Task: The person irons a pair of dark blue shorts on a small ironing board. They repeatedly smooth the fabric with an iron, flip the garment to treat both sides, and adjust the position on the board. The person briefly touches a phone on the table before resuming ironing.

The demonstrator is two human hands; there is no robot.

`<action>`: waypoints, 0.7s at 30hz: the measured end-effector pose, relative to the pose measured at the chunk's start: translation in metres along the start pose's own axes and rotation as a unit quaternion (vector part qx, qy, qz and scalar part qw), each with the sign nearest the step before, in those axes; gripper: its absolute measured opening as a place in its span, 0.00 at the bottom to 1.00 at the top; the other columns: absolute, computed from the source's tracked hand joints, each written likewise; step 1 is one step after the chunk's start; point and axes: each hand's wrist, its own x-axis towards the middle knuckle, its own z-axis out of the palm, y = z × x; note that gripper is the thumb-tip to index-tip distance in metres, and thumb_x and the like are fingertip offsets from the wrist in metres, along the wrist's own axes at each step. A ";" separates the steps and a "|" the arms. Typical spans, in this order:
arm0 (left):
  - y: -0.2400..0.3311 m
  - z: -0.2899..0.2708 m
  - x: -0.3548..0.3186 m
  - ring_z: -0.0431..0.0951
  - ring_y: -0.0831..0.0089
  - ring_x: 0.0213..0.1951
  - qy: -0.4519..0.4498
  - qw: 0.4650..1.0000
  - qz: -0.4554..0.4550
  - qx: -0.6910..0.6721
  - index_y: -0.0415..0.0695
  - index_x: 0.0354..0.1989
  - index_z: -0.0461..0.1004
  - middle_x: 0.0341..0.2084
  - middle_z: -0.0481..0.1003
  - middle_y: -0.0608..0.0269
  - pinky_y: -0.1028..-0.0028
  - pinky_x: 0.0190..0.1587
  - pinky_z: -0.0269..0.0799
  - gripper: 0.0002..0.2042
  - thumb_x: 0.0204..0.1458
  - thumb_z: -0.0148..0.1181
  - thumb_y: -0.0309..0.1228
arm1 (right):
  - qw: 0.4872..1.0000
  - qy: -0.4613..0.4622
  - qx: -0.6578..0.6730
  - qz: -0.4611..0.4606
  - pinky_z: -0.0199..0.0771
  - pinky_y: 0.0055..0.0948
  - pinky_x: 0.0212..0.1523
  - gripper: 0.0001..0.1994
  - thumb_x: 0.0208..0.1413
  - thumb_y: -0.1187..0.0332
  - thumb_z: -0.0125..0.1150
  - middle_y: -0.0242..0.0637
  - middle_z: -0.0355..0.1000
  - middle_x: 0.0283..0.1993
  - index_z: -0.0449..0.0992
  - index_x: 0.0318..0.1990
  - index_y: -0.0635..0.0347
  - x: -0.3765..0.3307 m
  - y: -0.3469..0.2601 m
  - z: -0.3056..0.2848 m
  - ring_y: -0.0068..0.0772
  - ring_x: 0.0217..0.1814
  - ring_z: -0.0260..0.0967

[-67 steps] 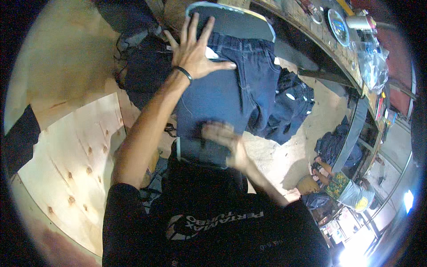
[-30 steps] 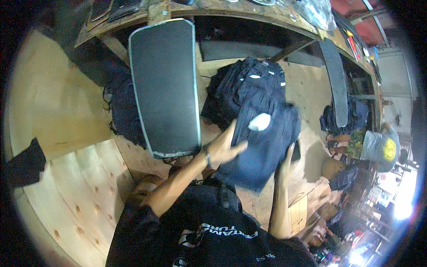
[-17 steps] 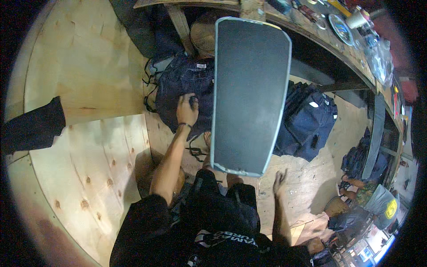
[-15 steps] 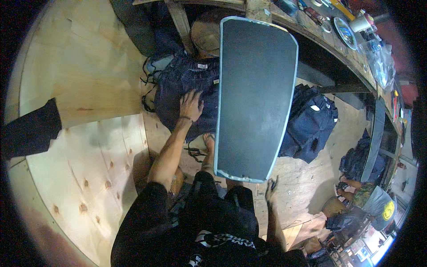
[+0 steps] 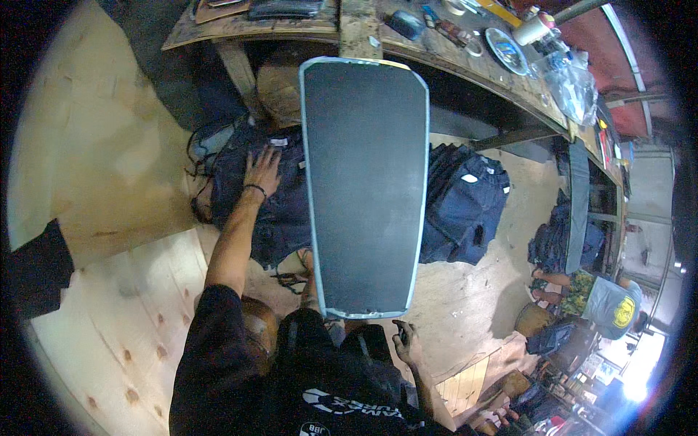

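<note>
A: Where are the hands?

B: The left hand (image 5: 263, 169) lies flat, fingers spread and released, on a pile of dark denim jeans (image 5: 273, 196) left of centre. The right hand (image 5: 404, 341) hangs loose, grasping nothing, at lower centre below the dark padded ironing board (image 5: 363, 189).

A: Anything else?

B: Another stack of folded jeans (image 5: 465, 207) lies right of the board; a cluttered wooden worktop (image 5: 356, 25) spans the top.

Head view — steeply down, overhead
</note>
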 end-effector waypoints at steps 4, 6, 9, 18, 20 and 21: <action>0.011 -0.007 0.037 0.71 0.46 0.66 -0.120 0.992 0.023 0.010 0.44 0.69 0.69 0.68 0.68 0.46 0.48 0.69 0.67 0.30 0.59 0.66 0.40 | 0.997 0.027 -0.024 0.064 0.75 0.47 0.52 0.22 0.64 0.63 0.60 0.50 0.72 0.52 0.75 0.65 0.49 -0.002 0.015 -0.005 0.50 0.48 0.72; 0.037 -0.012 0.019 0.78 0.45 0.59 -0.160 0.983 0.079 -0.043 0.43 0.64 0.74 0.60 0.76 0.43 0.50 0.62 0.74 0.26 0.59 0.66 0.42 | 0.996 -0.034 -0.050 0.066 0.75 0.49 0.53 0.23 0.63 0.64 0.61 0.52 0.72 0.52 0.74 0.67 0.49 0.001 0.014 -0.009 0.53 0.50 0.72; 0.102 -0.006 -0.089 0.80 0.49 0.58 -0.185 0.853 0.089 -0.480 0.42 0.57 0.80 0.58 0.79 0.44 0.56 0.62 0.75 0.23 0.63 0.58 0.46 | 0.989 -0.074 -0.014 0.127 0.73 0.51 0.57 0.22 0.63 0.65 0.61 0.56 0.69 0.59 0.76 0.65 0.49 0.003 -0.011 -0.015 0.56 0.55 0.71; 0.205 -0.064 -0.376 0.77 0.74 0.35 0.024 0.837 0.520 -0.166 0.62 0.46 0.83 0.29 0.72 0.73 0.70 0.27 0.73 0.10 0.59 0.60 0.39 | 0.886 -0.115 -0.406 -0.192 0.47 0.69 0.77 0.17 0.68 0.54 0.60 0.52 0.60 0.73 0.83 0.60 0.40 0.003 -0.105 -0.055 0.63 0.78 0.51; 0.203 -0.085 -0.364 0.74 0.79 0.35 0.152 0.852 0.488 -0.120 0.68 0.50 0.83 0.27 0.68 0.77 0.75 0.27 0.67 0.16 0.52 0.61 0.37 | 0.947 -0.173 -0.230 -0.146 0.59 0.70 0.71 0.22 0.61 0.42 0.66 0.54 0.58 0.75 0.87 0.50 0.48 0.013 -0.099 -0.076 0.64 0.78 0.53; 0.199 -0.095 -0.356 0.72 0.77 0.27 0.177 0.861 0.455 -0.144 0.59 0.34 0.77 0.23 0.66 0.73 0.73 0.25 0.66 0.05 0.56 0.65 0.41 | 0.943 -0.150 -0.204 -0.218 0.62 0.69 0.69 0.22 0.60 0.43 0.68 0.56 0.59 0.73 0.87 0.48 0.50 0.019 -0.094 -0.087 0.64 0.75 0.57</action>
